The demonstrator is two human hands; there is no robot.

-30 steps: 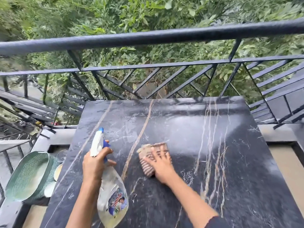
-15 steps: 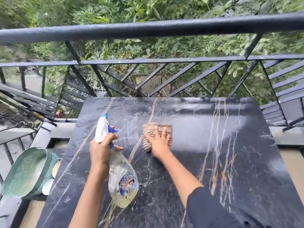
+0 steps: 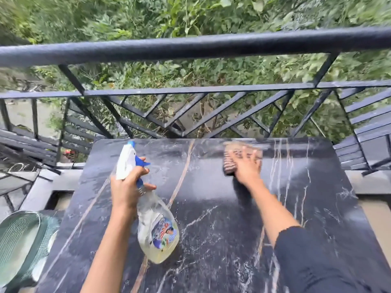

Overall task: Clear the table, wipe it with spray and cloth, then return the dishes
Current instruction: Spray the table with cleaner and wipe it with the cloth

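The head camera looks down on a black marble-pattern table (image 3: pixel 211 204) with pale and tan veins. Its top is wet and streaked. The far edge of the table stands just beside a black metal railing (image 3: pixel 190 47), and green plants (image 3: pixel 148 17) fill the space beyond it.

The left hand (image 3: pixel 124 187) grips a spray bottle (image 3: pixel 156 229) at its neck, with the fingers curled round it and 1 finger at the blue trigger. The white and blue head of the bottle points away, toward the railing. Its clear body carries a coloured label and holds some yellowish liquid at the bottom. The bottle is tilted over the left part of the table; whether its base touches the top cannot be told.

The right hand (image 3: pixel 246 166) lies flat with its fingers straight and spread. It presses a striped brown cloth (image 3: pixel 229 163) onto the table near the far edge, right of the middle. The cloth shows to the left of the fingers and past them. Both hand and cloth are blurred. A dark sleeve (image 3: pixel 317 261) covers the right arm at the lower right.

At the lower left, just beside the table's left edge and lower than its top, sits a green mesh basket (image 3: pixel 19 240).
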